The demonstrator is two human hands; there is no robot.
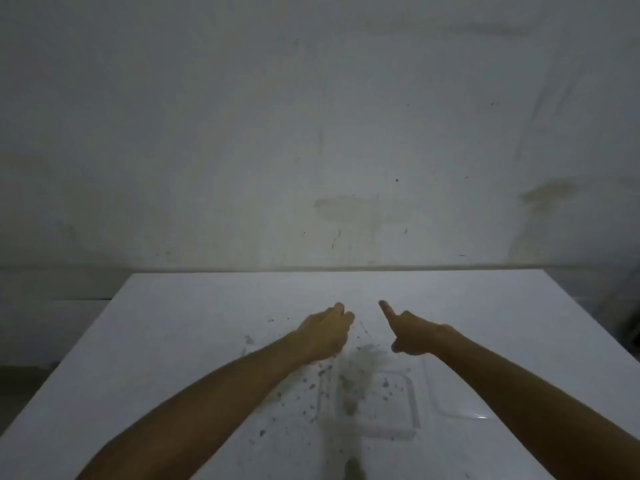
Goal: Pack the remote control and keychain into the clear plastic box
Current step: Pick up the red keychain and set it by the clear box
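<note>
Head view: both arms reached forward over a white table (194,306) set against a stained wall (311,133). The left hand (325,336) was curled loosely, fingers bunched together; whether it pinched anything could not be told. The right hand (412,336) had 1 finger stretched forward and the others folded under, holding nothing visible. Below and between the wrists lay the box (398,403), a faint clear outline near the table's front edge, probably kept close for easy loading. A pale blurred shape over its left side may have been the remote or keychain; the picture was too soft to say. Dark specks (304,400) dotted the table around it.
</note>
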